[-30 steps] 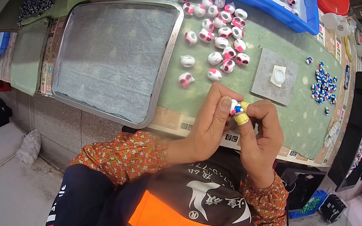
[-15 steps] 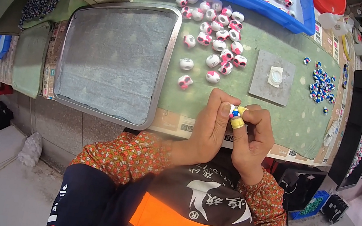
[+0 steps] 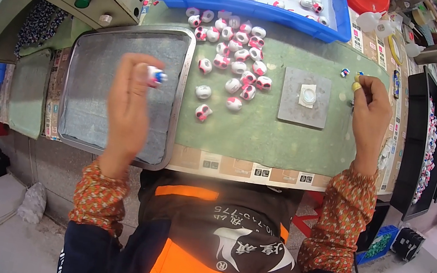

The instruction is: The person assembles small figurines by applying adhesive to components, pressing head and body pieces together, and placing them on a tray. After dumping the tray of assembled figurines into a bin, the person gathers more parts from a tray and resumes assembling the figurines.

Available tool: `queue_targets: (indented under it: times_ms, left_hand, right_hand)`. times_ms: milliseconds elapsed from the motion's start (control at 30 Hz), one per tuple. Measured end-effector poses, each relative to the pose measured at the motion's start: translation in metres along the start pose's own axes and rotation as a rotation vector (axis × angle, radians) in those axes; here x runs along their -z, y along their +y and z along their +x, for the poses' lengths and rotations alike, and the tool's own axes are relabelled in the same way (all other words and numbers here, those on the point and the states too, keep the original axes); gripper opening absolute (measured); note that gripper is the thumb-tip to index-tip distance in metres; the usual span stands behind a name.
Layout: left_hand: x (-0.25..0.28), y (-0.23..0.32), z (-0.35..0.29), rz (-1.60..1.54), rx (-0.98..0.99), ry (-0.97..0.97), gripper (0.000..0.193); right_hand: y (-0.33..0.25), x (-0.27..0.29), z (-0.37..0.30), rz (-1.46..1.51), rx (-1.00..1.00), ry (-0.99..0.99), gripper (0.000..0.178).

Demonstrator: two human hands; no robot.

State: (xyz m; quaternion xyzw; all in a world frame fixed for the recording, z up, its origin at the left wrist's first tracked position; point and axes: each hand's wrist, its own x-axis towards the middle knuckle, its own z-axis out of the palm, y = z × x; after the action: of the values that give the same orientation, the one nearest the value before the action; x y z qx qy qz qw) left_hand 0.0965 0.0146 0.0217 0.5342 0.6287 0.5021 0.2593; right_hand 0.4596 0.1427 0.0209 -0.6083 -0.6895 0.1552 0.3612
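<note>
Over the cloth-lined metal tray [image 3: 179, 94], my left hand [image 3: 131, 106] is raised and slightly blurred. Its thumb and fingers pinch a small blue-and-white figurine [image 3: 155, 77], whose blue end points right. My right hand [image 3: 371, 114] is at the right of the green mat, over the pile of small blue-and-white pieces, hiding most of it. Yellow tape wraps its thumb and a fingertip, which are drawn together in a pinch beside one small blue piece [image 3: 360, 74]. Whatever lies between those fingertips cannot be made out. Another loose piece [image 3: 345, 72] rests just left of them.
Several white-and-pink hollow heads [image 3: 233, 85] lie across the mat's middle. A grey square plate [image 3: 287, 110] holds a small round white item. Behind stands a blue bin [image 3: 240, 10] with more heads. A machine with red and green buttons [image 3: 83, 0] stands at the left; black trays [image 3: 413, 159] line the right.
My hands have parted from their joint hold. The left has carried the figurine left over the metal tray; the right has moved right to the small pieces. The view has shifted slightly.
</note>
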Motion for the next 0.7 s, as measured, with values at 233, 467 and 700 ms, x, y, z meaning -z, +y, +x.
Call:
queue_targets:
  times_ms: [233, 467, 700]
  left_hand:
    - [0.055, -0.041, 0.002, 0.741, -0.145, 0.014, 0.024]
    - [0.030, -0.024, 0.001, 0.791, -0.263, 0.080, 0.015]
    - [-0.033, 0.021, -0.014, 0.661, -0.348, -0.315, 0.013]
  right_hand:
    - [0.009, -0.018, 0.029, -0.446, 0.078, -0.111, 0.020]
    - [0.017, -0.020, 0.029, -0.273, -0.037, -0.224, 0.023]
    - [-0.004, -0.020, 0.015, -0.377, 0.110, -0.253, 0.020]
